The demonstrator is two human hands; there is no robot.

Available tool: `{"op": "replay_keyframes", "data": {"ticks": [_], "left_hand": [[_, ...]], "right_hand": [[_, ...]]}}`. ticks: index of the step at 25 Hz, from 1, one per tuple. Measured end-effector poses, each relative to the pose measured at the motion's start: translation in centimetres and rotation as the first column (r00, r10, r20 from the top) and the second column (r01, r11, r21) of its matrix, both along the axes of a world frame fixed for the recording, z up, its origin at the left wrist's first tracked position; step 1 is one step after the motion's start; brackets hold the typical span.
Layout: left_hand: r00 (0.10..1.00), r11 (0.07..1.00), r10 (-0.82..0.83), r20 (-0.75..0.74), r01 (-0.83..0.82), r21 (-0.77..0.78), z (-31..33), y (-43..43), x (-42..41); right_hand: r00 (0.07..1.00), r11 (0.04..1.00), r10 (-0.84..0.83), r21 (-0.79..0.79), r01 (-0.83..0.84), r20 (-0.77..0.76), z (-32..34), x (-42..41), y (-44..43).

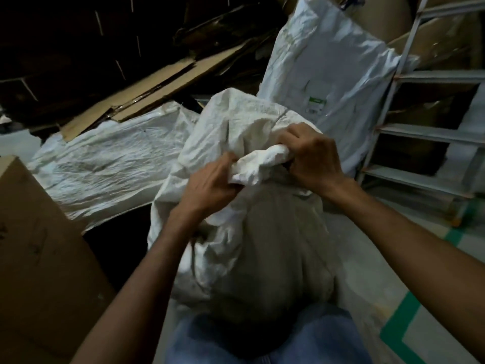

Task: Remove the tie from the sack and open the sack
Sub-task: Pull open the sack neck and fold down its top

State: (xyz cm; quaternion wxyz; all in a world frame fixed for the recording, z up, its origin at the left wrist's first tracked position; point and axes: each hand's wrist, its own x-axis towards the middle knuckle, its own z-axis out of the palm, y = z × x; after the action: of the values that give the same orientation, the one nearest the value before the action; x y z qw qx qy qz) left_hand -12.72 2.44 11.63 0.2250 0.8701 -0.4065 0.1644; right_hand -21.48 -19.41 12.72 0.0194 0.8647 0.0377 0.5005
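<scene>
A full white woven sack (262,245) stands between my knees, its top bunched into a twisted neck (259,164). My left hand (210,185) grips the left end of that bunched neck. My right hand (312,156) grips its right end, fingers curled into the fabric. The loose flap of the sack's mouth (236,119) rises behind my hands. No tie shows; the hands and folds hide the spot where one could sit.
Another white sack (110,164) lies flat to the left, and a third (325,74) leans upright behind. A cardboard box (39,245) stands at my left. Flattened cardboard (147,93) is piled at the back. A metal ladder (420,132) is on the right.
</scene>
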Motion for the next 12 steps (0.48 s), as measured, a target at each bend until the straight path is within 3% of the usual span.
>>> {"op": "replay_keyframes", "data": {"ticks": [2,3,5,7,9,12], "left_hand": [[0.968,0.997,0.071,0.242,-0.061,-0.048,1.9,-1.7,0.8],[0.945,0.997,0.082,0.316,-0.072,-0.042,2.6,-2.4,1.3],[0.942,0.996,0.089,0.322,-0.089,-0.015,2.6,-3.6,1.8],[0.982,0.996,0.095,0.161,-0.093,-0.018,1.0,-4.2,2.1],[0.99,1.0,0.011,-0.143,-0.008,0.024,0.3,-4.6,2.3],[0.862,0.945,-0.075,-0.501,0.221,0.239,1.3,-6.2,1.5]], "right_hand": [[0.982,0.997,-0.027,0.07,0.014,0.189,1.0,1.3,-0.6],[0.976,0.995,-0.054,0.094,0.035,0.212,1.3,2.2,-1.1],[0.992,0.993,-0.08,0.096,0.07,0.101,1.0,3.9,-2.2],[0.985,0.989,-0.006,0.146,0.031,-0.172,1.0,5.3,-3.8],[0.914,0.982,0.115,0.186,-0.045,-0.388,1.1,5.7,-5.7],[0.759,0.961,0.271,0.211,-0.178,-0.592,1.6,5.2,-8.3]]}}
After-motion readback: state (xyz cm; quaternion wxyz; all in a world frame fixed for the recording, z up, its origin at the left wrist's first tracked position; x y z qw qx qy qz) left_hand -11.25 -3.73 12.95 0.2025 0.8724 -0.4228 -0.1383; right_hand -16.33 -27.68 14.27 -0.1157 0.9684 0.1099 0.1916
